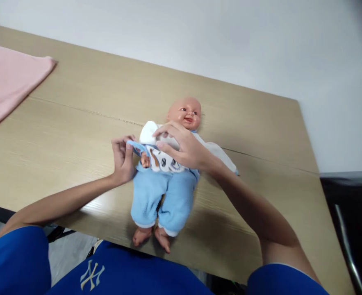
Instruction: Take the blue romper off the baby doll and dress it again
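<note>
A baby doll lies on its back on the wooden table, head toward the wall, feet toward me. It wears light blue trousers and a white top with blue trim. My left hand pinches the blue strap at the doll's side, beside its small hand. My right hand rests over the doll's chest, fingers curled on the white top near the sleeve.
A pink cloth lies on the table's far left corner. A white wall runs behind the table. A dark chair with a metal frame stands at the right. The table's near edge is just under the doll's feet.
</note>
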